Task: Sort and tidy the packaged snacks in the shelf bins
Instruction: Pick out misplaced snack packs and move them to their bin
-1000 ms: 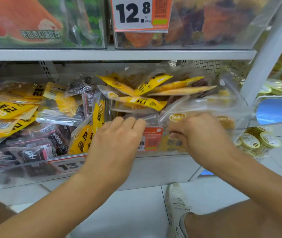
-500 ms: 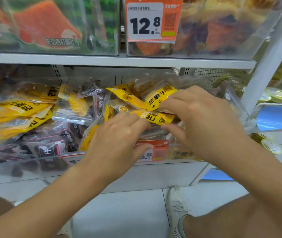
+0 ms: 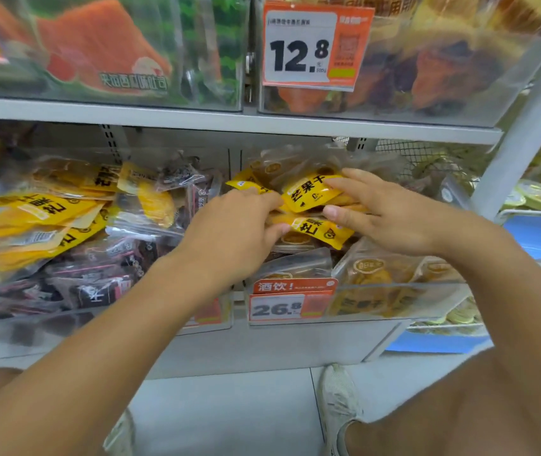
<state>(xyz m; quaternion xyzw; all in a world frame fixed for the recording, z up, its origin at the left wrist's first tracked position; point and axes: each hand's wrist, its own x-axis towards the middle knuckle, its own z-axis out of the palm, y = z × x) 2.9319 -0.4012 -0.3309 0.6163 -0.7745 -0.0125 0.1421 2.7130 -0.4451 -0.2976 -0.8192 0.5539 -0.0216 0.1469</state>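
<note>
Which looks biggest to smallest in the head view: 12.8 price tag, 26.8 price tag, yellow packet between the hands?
1. Orange-and-white 12.8 price tag
2. and 3. Unsure: the orange-and-white 26.8 price tag and the yellow plastic snack packet look alike in size, and fingers cover part of the packet.

The tags hang at different depths, so this ranks apparent size only.

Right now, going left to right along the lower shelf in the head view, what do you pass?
Yellow snack packs → dark snack packs → left hand → yellow packet with black lettering → right hand → white upright post → round lidded cups.
</note>
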